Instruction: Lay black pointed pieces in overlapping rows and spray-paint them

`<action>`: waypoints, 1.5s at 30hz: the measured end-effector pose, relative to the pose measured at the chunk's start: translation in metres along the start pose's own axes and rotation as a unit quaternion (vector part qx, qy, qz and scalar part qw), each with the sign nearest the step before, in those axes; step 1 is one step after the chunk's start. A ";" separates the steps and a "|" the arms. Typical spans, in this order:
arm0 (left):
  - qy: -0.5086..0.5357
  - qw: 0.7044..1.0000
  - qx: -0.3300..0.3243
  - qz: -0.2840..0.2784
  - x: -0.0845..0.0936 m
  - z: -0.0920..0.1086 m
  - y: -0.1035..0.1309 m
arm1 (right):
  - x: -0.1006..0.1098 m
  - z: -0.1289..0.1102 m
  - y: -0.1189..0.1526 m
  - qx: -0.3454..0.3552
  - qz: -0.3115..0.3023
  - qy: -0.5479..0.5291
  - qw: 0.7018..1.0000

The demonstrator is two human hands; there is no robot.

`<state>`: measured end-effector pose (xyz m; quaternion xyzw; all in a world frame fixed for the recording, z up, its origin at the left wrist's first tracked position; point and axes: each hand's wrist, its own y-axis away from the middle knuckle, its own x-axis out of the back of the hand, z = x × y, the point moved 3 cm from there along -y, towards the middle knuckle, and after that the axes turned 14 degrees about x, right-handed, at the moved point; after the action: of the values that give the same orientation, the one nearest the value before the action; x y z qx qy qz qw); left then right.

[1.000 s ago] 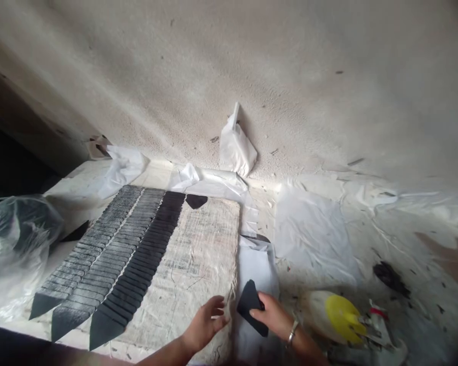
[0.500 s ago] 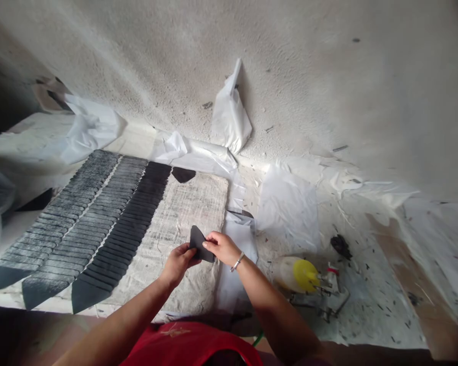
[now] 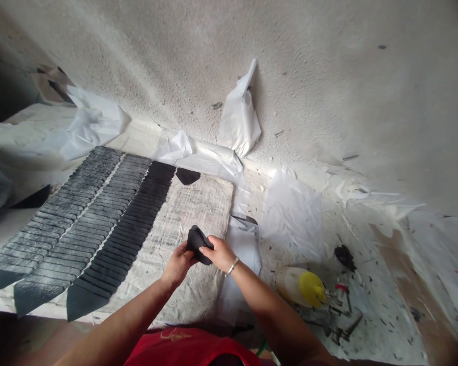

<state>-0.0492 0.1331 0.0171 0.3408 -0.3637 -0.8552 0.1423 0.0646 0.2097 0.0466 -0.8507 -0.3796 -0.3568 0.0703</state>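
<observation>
A small stack of dark, flat pieces [image 3: 197, 243] is between my hands, its layers fanned slightly apart. My left hand [image 3: 179, 263] grips its left side, and my right hand [image 3: 218, 252], with a bracelet at the wrist, pinches its right edge. Below lies a board covered in pale, worn cloth [image 3: 175, 223]. One dark pointed piece [image 3: 188, 176] rests alone at the cloth's far edge. To the left, overlapping dark pieces form three long rows; the nearest row [image 3: 133, 229] is plain black, while the middle row [image 3: 95, 213] and outer row [image 3: 61, 208] look dusted whitish.
On the right a spray gun with a yellow-and-white cup [image 3: 311, 287] lies on the littered surface. White sheets [image 3: 290, 213] and crumpled plastic [image 3: 95, 117] lie along the rough wall [image 3: 309, 91]. A dark clump [image 3: 344, 257] and a brown strip [image 3: 400, 269] are farther right.
The stack has turned in my hands and its layers now spread, showing several edges. My right hand has shifted slightly, its thumb now over the stack. The view has moved a little.
</observation>
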 end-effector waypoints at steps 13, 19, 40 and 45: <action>0.000 0.999 0.008 0.044 0.015 0.029 -0.030 | 0.003 0.003 -0.041 0.056 0.041 -0.017 0.997; 0.074 0.997 0.008 0.001 0.019 0.042 -0.045 | 0.011 0.016 -0.069 0.037 0.036 -0.068 0.996; 0.117 0.986 -0.097 0.067 0.012 0.128 -0.145 | 0.056 0.040 -0.209 0.078 0.004 0.119 0.990; 0.121 0.975 -0.122 0.137 0.006 0.169 -0.178 | 0.063 0.049 -0.262 0.088 0.048 0.160 0.982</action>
<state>-0.1688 0.3430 -0.0288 0.3684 -0.2796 -0.8180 0.3420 -0.0617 0.4502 0.0132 -0.7902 -0.3517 -0.4499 0.2224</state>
